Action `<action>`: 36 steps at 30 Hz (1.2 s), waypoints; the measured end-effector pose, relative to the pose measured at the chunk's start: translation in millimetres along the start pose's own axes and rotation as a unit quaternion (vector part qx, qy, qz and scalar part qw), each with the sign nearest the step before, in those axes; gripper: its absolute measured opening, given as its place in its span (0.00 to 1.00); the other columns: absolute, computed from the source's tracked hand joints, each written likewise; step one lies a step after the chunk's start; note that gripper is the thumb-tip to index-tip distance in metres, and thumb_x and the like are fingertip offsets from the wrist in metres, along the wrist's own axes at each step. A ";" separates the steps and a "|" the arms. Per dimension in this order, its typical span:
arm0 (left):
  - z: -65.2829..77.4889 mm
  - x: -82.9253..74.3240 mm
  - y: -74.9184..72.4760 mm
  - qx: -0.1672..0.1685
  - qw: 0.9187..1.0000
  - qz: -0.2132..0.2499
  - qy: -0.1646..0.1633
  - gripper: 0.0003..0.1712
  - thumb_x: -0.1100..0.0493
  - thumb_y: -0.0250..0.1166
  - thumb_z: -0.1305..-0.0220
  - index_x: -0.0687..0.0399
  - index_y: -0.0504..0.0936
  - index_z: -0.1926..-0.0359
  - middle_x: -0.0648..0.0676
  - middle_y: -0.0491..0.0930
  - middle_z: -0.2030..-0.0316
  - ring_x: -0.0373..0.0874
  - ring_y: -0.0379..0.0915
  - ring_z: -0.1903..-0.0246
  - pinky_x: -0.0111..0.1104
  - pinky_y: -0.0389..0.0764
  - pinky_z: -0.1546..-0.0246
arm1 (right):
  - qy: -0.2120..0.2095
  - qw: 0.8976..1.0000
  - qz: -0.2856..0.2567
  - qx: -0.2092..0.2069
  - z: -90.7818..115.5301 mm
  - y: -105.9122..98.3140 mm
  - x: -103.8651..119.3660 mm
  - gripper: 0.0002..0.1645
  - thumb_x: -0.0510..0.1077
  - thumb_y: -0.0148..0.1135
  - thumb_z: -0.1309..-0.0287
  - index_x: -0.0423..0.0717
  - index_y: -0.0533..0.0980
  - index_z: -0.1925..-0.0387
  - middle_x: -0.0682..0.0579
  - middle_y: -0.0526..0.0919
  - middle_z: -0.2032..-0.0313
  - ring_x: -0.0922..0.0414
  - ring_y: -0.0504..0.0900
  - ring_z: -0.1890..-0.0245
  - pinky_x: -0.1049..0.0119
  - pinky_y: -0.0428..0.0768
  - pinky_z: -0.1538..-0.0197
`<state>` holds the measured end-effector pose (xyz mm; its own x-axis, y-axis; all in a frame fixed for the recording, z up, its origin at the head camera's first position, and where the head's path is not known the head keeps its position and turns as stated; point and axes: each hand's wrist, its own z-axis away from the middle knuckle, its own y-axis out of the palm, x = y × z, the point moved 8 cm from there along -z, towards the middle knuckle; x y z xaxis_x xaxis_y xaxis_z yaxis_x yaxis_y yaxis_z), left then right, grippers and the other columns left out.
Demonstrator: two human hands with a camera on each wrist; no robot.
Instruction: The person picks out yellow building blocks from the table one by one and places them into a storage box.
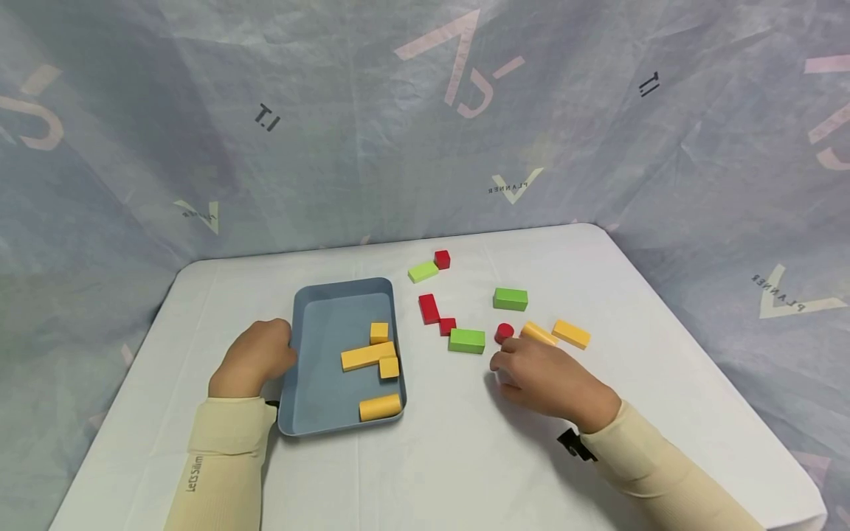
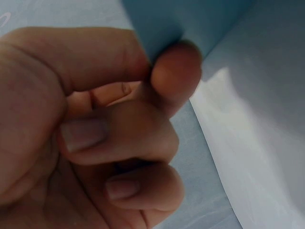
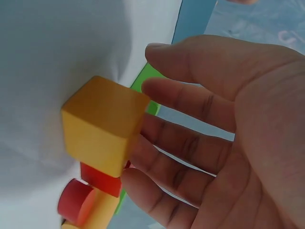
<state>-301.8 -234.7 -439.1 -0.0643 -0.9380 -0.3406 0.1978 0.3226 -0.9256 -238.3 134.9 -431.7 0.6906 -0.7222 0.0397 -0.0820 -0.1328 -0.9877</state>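
My left hand (image 1: 259,358) pinches the left wall of a blue-grey tray (image 1: 325,426) between thumb and finger, and the tray's wall (image 2: 167,24) shows between them in the left wrist view. Inside the tray lie yellow blocks along its right side, among them a long block (image 1: 365,356) and a cylinder (image 1: 380,407). My right hand (image 1: 547,380) is low over the table, right of the tray. Its palm faces a yellow cube (image 3: 105,124), with loosely bent fingertips right at the cube's side and the thumb apart from it. The hand hides this cube in the head view.
Around the right hand lie a red cylinder (image 1: 504,333), a yellow cylinder (image 1: 539,333), a yellow block (image 1: 571,334) and green blocks (image 1: 467,341). Farther back are red pieces (image 1: 429,309) and a light green block (image 1: 423,272). A patterned cloth (image 1: 358,147) hangs behind the white table (image 1: 432,457).
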 end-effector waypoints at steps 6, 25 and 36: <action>0.9 -0.6 -0.7 -0.001 1.000 -0.001 -0.001 0.06 0.72 0.57 0.55 0.59 0.75 0.81 0.55 0.72 0.85 0.47 0.63 0.84 0.38 0.67 0.85 | 0.006 1.000 0.000 0.004 4.4 4.4 -2.7 0.08 0.39 0.62 0.57 0.57 0.78 0.75 0.62 0.65 0.76 0.61 0.63 0.74 0.69 0.70 0.74; -3.1 4.7 4.4 0.002 1.000 -0.007 -0.010 0.06 0.72 0.57 0.54 0.60 0.76 0.79 0.54 0.73 0.84 0.47 0.64 0.83 0.38 0.68 0.84 | 0.019 0.999 -0.037 0.022 16.7 17.7 -7.7 0.10 0.41 0.67 0.55 0.56 0.80 0.67 0.60 0.70 0.72 0.65 0.65 0.72 0.70 0.74 0.69; -0.2 0.1 0.9 -0.001 1.000 -0.009 -0.004 0.07 0.72 0.56 0.53 0.59 0.75 0.81 0.54 0.72 0.84 0.47 0.64 0.83 0.38 0.68 0.84 | 0.032 0.999 -0.039 0.012 19.1 21.8 -9.0 0.13 0.41 0.67 0.55 0.53 0.80 0.63 0.59 0.69 0.72 0.65 0.64 0.72 0.71 0.73 0.70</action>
<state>-301.8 -234.4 -440.1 -0.0592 -0.9449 -0.3219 0.1943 0.3054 -0.9322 -232.5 151.5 -456.5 0.6474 -0.7517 0.1257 -0.0114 -0.1744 -0.9846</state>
